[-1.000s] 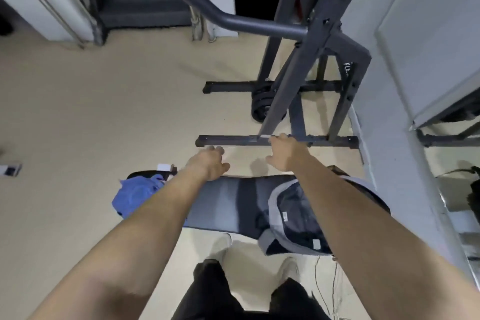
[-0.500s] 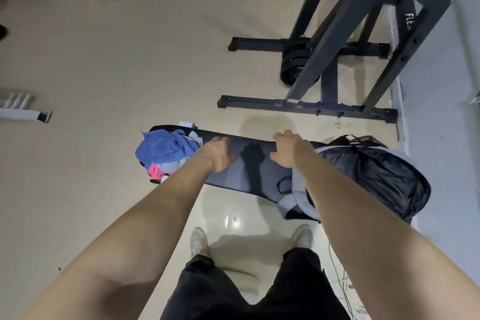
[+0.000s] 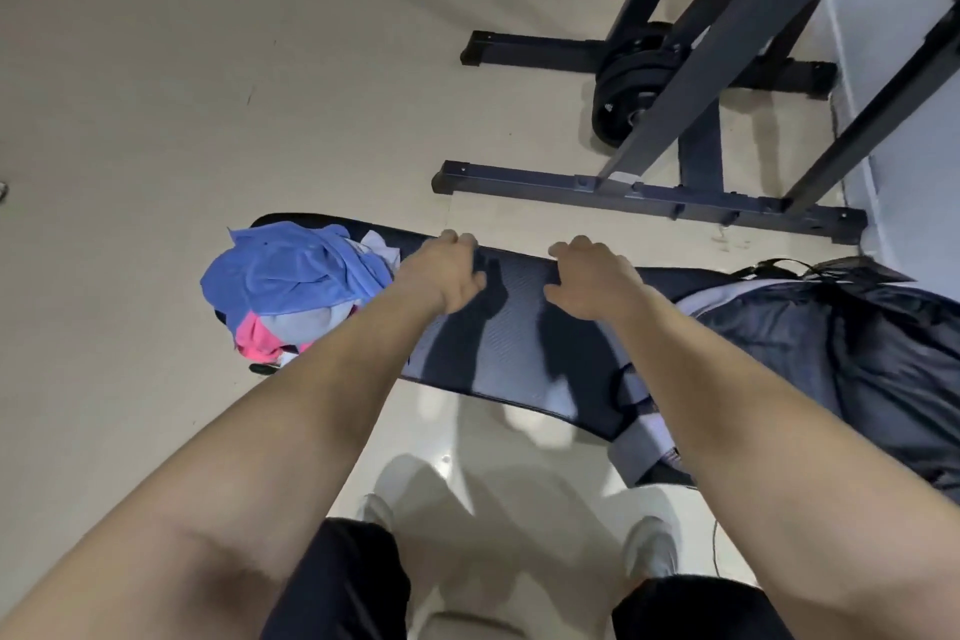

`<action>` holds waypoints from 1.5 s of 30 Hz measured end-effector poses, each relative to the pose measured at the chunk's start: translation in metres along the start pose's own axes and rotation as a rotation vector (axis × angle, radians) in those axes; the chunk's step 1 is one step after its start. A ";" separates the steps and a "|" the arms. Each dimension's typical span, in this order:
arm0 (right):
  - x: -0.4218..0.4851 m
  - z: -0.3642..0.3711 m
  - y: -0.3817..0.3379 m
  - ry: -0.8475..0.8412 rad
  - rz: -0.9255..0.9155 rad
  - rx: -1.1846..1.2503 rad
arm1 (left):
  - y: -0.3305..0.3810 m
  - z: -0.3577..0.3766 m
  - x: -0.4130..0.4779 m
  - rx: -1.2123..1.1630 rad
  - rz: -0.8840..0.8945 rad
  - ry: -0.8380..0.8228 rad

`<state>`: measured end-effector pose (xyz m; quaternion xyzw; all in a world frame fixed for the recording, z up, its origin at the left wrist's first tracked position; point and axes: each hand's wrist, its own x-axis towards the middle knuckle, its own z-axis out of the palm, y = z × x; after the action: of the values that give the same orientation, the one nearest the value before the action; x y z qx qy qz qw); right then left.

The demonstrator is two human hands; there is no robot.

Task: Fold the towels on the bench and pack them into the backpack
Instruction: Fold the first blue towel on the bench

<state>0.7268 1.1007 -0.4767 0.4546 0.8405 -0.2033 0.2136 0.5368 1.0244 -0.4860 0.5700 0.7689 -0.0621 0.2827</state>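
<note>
A dark padded bench (image 3: 519, 359) runs across the middle of the view. On its left end lies a crumpled pile of towels: a blue towel (image 3: 291, 270) on top, a pink towel (image 3: 257, 335) and a pale grey one (image 3: 306, 322) under it. A black and grey backpack (image 3: 810, 359) lies on the bench's right end. My left hand (image 3: 447, 273) and my right hand (image 3: 592, 281) hover side by side over the bench's far edge, between towels and backpack. Their fingers are loosely curled and hold nothing. Both hands cast shadows on the pad.
A dark steel rack (image 3: 691, 130) with black weight plates (image 3: 631, 94) stands just behind the bench on the right, beside a white wall (image 3: 904, 94). Beige floor (image 3: 208, 94) spreads to the left and back. My feet in pale shoes (image 3: 649, 548) stand in front of the bench.
The view has tilted down and come nearer to the bench. Both hands now sit over the bench's far edge instead of beyond it. The towels and backpack have not moved.
</note>
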 end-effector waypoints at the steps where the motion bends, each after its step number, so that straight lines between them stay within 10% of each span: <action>1: 0.018 0.012 0.007 0.040 0.004 -0.010 | 0.000 0.012 0.019 0.005 0.005 0.035; 15: 0.129 0.119 0.045 0.303 0.008 -0.041 | -0.008 0.126 0.135 0.074 0.078 0.403; 45: -0.039 0.173 -0.125 0.421 -0.221 -0.057 | -0.131 0.169 -0.119 -0.020 -0.030 0.606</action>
<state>0.6699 0.9184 -0.5800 0.3860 0.9165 -0.1023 0.0229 0.5017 0.8086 -0.5958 0.5485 0.8271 0.1143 0.0451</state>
